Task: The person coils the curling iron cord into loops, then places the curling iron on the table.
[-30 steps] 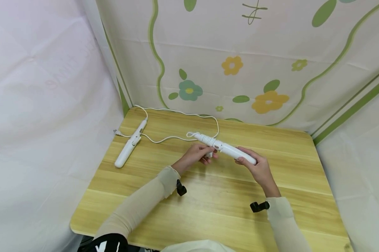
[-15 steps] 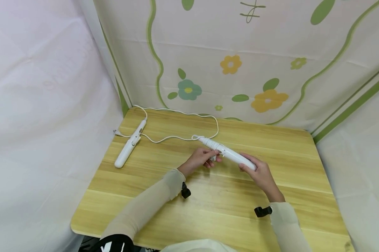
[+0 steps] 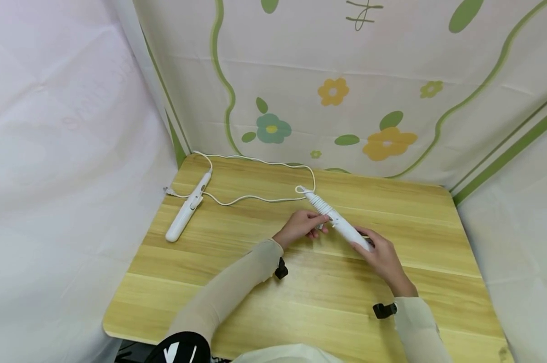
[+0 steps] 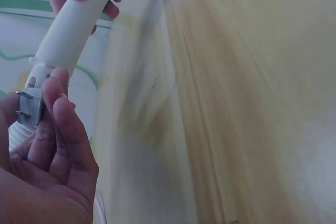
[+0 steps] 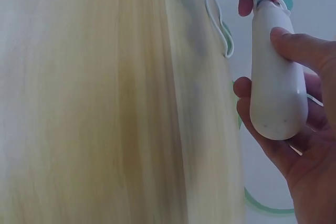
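A white hair straightener (image 3: pixel 345 228) is held slanting above the table, its cord (image 3: pixel 320 203) wound in tight coils around the narrow handle end. My right hand (image 3: pixel 384 258) grips the wide rounded end, thumb on one side and fingers around the other, as the right wrist view shows. At the coiled end, my left hand (image 3: pixel 302 225) pinches the two-pin plug (image 4: pixel 30 107) between thumb and fingers, close against the handle. In the left wrist view the metal pins face outward, and part of the coils (image 4: pixel 21 134) is hidden behind the fingers.
A second white hair straightener (image 3: pixel 182 220) lies at the table's left side. Its loose cord (image 3: pixel 248 198) loops across the back, and its plug (image 3: pixel 169 191) lies near the left edge. A flower-printed cloth wall (image 3: pixel 301 116) stands behind the wooden table (image 3: pixel 328 307).
Both hands have moved slightly right and toward the body with the hair straightener. It now slants more steeply, its coiled end pointing farther away. The second straightener has not moved.
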`<state>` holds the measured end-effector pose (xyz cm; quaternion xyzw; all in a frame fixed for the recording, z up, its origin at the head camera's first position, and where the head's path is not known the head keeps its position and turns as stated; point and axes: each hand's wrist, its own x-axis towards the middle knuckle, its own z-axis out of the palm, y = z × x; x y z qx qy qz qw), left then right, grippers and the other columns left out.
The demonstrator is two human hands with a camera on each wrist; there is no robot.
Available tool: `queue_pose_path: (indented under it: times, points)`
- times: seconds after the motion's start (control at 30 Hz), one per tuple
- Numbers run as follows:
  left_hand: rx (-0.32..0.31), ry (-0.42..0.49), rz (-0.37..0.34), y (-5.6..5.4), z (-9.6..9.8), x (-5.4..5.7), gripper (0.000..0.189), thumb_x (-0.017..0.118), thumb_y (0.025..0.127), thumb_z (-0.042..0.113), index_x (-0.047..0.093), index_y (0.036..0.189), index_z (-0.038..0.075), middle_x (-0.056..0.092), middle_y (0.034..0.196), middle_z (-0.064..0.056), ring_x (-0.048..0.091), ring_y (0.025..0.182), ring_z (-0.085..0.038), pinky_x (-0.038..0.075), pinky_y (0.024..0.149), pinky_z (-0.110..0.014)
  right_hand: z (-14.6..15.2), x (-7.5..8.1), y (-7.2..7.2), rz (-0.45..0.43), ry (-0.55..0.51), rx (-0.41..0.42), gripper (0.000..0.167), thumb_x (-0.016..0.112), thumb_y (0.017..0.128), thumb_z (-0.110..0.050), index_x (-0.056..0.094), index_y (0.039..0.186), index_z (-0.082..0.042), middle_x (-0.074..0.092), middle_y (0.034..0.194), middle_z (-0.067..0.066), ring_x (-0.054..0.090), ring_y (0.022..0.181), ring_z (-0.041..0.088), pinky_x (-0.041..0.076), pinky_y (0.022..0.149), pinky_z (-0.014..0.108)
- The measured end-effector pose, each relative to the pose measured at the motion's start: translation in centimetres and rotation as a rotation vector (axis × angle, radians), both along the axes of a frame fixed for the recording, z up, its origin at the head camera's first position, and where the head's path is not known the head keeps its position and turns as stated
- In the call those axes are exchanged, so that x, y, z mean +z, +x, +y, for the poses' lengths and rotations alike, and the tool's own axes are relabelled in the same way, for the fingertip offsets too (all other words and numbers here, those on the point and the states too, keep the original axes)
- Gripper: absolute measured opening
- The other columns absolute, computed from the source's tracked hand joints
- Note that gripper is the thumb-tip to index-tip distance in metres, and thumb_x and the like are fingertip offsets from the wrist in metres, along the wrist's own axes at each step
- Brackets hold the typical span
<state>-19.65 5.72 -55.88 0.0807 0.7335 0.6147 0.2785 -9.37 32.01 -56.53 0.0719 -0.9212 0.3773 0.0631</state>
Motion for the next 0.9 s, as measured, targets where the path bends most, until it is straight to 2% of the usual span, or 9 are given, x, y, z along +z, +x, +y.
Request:
queue_pose_path:
  times: [0.17, 0.37, 0.5, 0.67, 0.73, 0.9]
  points:
    - [-0.025, -0.038, 0.013, -0.5, 1.4, 0.1, 0.039, 0.073, 0.105, 0.047, 0.082, 0.121, 0.013, 0.083, 0.091, 0.000, 0.068, 0.065, -0.014, 0.065, 0.075, -0.044, 0.6, -0.4, 0.3, -0.019, 0.038, -0.028, 0.047, 0.082, 0.101, -0.021, 0.069, 0.143, -0.003, 0.074, 0.132, 0.021, 0.074, 0.109, 0.036, 0.061, 0.087, 0.041]
    - [-0.028, -0.110, 0.063, -0.8, 3.2, 0.2, 0.040, 0.071, 0.106, 0.048, 0.082, 0.114, 0.010, 0.084, 0.099, -0.007, 0.066, 0.065, -0.014, 0.064, 0.080, -0.050, 1.5, -0.4, 0.4, -0.042, 0.057, -0.067, 0.047, 0.081, 0.102, -0.024, 0.069, 0.142, -0.002, 0.074, 0.130, 0.022, 0.072, 0.102, 0.034, 0.056, 0.081, 0.030]
    - [-0.026, -0.138, 0.077, -0.9, 4.3, 0.5, 0.040, 0.071, 0.107, 0.045, 0.082, 0.113, 0.007, 0.083, 0.103, -0.013, 0.068, 0.068, -0.019, 0.065, 0.081, -0.050, 2.3, -0.5, 0.5, -0.044, 0.058, -0.080, 0.048, 0.081, 0.102, -0.025, 0.069, 0.142, -0.001, 0.073, 0.129, 0.023, 0.071, 0.100, 0.033, 0.054, 0.075, 0.025]
    - [-0.045, -0.205, 0.125, -1.1, 5.5, 0.8, 0.045, 0.070, 0.108, 0.044, 0.082, 0.108, 0.002, 0.081, 0.098, -0.019, 0.069, 0.071, -0.028, 0.058, 0.068, -0.042, 3.4, -0.8, 0.4, -0.059, 0.074, -0.103, 0.048, 0.079, 0.103, -0.027, 0.068, 0.143, -0.002, 0.073, 0.130, 0.022, 0.068, 0.100, 0.030, 0.053, 0.074, 0.024]
    - [-0.043, -0.235, 0.138, -1.2, 6.0, 0.7, 0.046, 0.070, 0.108, 0.045, 0.082, 0.104, 0.001, 0.081, 0.096, -0.019, 0.067, 0.069, -0.027, 0.054, 0.064, -0.037, 3.8, -0.8, 0.4, -0.057, 0.083, -0.107, 0.048, 0.079, 0.104, -0.028, 0.068, 0.143, -0.002, 0.073, 0.130, 0.022, 0.068, 0.100, 0.031, 0.053, 0.074, 0.025]
    - [-0.003, -0.221, 0.089, -1.2, 7.4, 0.6, 0.045, 0.072, 0.106, 0.044, 0.082, 0.106, 0.000, 0.082, 0.097, -0.018, 0.062, 0.064, -0.019, 0.055, 0.068, -0.038, 4.8, -0.6, 0.4, -0.052, 0.098, -0.112, 0.048, 0.079, 0.104, -0.027, 0.068, 0.143, -0.001, 0.072, 0.131, 0.025, 0.070, 0.100, 0.035, 0.052, 0.074, 0.027]
